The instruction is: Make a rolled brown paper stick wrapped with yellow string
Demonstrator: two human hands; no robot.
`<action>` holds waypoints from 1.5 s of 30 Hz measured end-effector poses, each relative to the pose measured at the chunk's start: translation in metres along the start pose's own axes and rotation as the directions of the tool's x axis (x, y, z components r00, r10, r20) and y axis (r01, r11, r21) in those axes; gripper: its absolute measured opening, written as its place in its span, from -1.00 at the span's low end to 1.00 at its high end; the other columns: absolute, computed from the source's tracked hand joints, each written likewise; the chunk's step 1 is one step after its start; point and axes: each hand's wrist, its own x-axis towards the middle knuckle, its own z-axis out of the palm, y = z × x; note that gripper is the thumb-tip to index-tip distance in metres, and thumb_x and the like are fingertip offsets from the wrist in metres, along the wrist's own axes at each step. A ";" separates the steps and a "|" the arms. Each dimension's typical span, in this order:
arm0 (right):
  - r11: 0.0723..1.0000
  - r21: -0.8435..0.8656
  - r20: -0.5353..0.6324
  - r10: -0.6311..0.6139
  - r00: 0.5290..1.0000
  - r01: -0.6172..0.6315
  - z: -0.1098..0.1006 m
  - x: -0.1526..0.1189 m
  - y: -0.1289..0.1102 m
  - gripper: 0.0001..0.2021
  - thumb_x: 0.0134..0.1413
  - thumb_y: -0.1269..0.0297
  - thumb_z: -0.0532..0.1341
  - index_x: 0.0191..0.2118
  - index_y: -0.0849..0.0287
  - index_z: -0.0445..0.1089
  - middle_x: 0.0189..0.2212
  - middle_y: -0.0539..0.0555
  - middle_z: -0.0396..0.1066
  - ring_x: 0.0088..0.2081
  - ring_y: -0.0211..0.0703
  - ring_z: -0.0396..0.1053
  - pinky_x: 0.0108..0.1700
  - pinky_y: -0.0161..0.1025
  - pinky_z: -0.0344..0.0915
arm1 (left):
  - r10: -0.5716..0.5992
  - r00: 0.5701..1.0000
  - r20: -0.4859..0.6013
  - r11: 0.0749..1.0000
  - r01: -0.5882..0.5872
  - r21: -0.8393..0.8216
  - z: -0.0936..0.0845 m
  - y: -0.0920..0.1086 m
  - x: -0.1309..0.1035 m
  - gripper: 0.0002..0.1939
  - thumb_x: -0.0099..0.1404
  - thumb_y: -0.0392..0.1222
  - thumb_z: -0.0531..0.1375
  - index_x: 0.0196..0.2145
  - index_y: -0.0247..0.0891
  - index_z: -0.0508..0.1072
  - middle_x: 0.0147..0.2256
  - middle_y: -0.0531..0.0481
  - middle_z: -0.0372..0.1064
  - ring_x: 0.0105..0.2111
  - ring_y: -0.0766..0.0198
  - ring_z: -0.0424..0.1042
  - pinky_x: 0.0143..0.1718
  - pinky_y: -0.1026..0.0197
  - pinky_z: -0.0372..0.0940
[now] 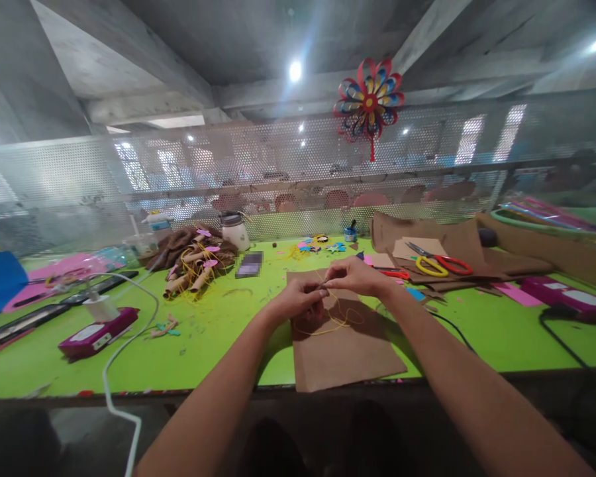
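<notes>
My left hand and my right hand meet above a sheet of brown paper at the table's front edge. Both are closed, with fingertips pinched close together. A thin yellow string runs from between the fingers and lies in loose loops over the paper. Whatever small piece the fingertips grip along with the string is hidden by the fingers. Right of my right hand lie red-handled scissors, partly covered by the hand and wrist.
Yellow-and-red-handled scissors rest on brown paper at right. Left are rolled paper tubes with yellow string, a jar and a purple power strip with a white cable. Another purple strip sits right. A mesh divider stands behind.
</notes>
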 end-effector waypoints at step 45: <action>0.995 0.099 -0.027 -0.029 0.999 0.031 0.024 0.005 0.002 -0.50 -0.13 0.44 0.21 0.04 0.18 0.30 -0.19 0.11 0.44 -0.27 -0.20 0.38 -0.24 -0.27 0.32 | 0.156 0.936 -0.316 0.987 -0.135 0.087 -0.008 -0.005 0.009 -0.79 0.04 -0.36 0.19 -0.29 -0.33 0.45 -0.36 -0.07 0.44 -0.37 0.24 0.43 -0.32 0.23 0.30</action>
